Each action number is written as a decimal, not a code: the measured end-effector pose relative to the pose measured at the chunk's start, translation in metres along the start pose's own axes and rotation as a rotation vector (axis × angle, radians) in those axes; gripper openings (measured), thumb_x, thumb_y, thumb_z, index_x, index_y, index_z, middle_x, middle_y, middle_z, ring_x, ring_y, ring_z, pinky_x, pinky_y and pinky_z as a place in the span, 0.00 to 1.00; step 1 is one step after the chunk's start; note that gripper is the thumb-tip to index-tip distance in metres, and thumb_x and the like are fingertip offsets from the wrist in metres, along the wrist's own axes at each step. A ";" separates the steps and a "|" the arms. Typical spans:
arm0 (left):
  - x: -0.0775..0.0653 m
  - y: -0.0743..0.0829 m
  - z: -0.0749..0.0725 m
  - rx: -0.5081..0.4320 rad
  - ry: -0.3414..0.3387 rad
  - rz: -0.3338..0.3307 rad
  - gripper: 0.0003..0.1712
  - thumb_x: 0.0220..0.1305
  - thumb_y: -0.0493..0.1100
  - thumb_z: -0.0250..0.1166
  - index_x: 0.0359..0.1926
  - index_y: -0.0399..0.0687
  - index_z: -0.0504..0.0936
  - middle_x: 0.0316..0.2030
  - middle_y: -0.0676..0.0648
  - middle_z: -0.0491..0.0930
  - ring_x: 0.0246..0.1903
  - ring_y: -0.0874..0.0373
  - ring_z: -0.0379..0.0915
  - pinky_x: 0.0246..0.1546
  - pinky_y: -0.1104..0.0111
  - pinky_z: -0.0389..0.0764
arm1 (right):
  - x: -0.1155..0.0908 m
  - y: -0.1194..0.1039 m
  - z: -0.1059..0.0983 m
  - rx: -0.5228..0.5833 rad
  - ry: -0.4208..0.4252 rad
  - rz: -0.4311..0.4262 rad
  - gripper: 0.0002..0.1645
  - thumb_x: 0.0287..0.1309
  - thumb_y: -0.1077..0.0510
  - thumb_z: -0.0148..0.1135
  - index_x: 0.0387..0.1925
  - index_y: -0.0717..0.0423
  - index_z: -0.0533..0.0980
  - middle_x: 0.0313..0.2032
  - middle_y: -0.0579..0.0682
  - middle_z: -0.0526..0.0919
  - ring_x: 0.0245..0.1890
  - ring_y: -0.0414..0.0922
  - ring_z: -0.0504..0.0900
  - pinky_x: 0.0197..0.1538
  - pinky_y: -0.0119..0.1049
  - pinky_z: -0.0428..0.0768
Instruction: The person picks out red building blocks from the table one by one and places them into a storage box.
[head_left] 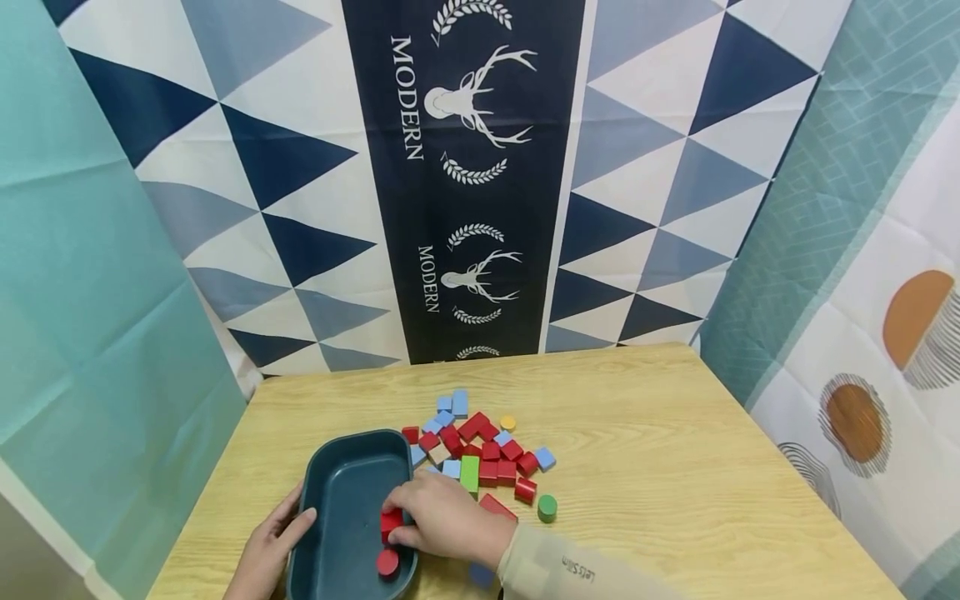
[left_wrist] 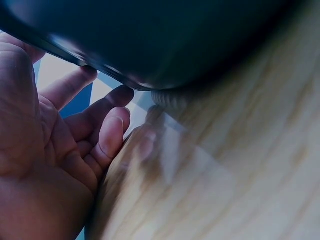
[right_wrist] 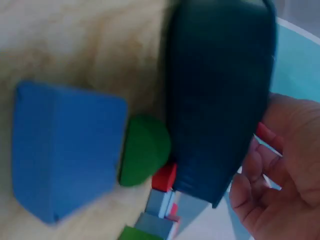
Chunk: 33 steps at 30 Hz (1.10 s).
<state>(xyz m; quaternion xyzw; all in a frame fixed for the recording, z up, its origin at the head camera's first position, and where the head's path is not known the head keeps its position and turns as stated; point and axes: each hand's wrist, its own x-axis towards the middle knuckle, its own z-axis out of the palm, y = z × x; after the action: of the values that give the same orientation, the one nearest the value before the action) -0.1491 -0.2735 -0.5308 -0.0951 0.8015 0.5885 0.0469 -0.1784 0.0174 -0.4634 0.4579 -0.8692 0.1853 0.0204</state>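
A deep teal tray [head_left: 348, 508] stands at the front left of the table. My left hand [head_left: 272, 542] grips its left side, thumb over the rim; in the left wrist view its fingers lie against the outer wall of the tray [left_wrist: 165, 40]. Over the tray's right rim, my right hand [head_left: 450, 515] pinches a red block [head_left: 391, 525] between thumb and fingers, inside the tray. A red cylinder [head_left: 387, 563] sits just below that block. In the right wrist view, the tray's side [right_wrist: 215, 100] hides most of the held block.
Right of the tray lies a loose group of red blocks [head_left: 488, 472], blue blocks [head_left: 460, 403] and a light green block [head_left: 469, 473]. A green cylinder [head_left: 547, 507] stands at its right edge. The right wrist view shows a large blue block [right_wrist: 70, 150] close to the tray.
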 end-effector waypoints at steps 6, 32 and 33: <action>0.000 -0.001 0.000 -0.004 -0.005 0.004 0.45 0.68 0.64 0.59 0.76 0.49 0.56 0.69 0.36 0.60 0.62 0.44 0.61 0.54 0.51 0.76 | 0.003 -0.004 0.008 0.041 -0.054 0.163 0.11 0.56 0.43 0.71 0.39 0.39 0.82 0.29 0.32 0.80 0.28 0.30 0.70 0.28 0.25 0.71; 0.001 0.001 0.000 -0.026 -0.034 -0.003 0.45 0.69 0.64 0.58 0.77 0.50 0.53 0.72 0.39 0.55 0.65 0.46 0.54 0.59 0.48 0.71 | 0.007 -0.007 0.022 0.124 -0.158 0.285 0.08 0.53 0.46 0.73 0.32 0.36 0.80 0.26 0.30 0.77 0.24 0.31 0.70 0.24 0.30 0.70; 0.001 0.001 0.000 -0.027 -0.035 -0.003 0.45 0.69 0.64 0.58 0.77 0.50 0.53 0.72 0.39 0.54 0.66 0.46 0.54 0.59 0.48 0.71 | 0.007 -0.007 0.022 0.128 -0.158 0.286 0.08 0.53 0.46 0.73 0.32 0.36 0.80 0.26 0.30 0.77 0.24 0.31 0.70 0.24 0.30 0.70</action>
<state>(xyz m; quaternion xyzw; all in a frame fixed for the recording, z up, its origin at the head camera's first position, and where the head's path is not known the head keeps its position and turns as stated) -0.1503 -0.2732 -0.5299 -0.0867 0.7925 0.6006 0.0605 -0.1737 0.0012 -0.4806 0.3433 -0.9108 0.2046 -0.1037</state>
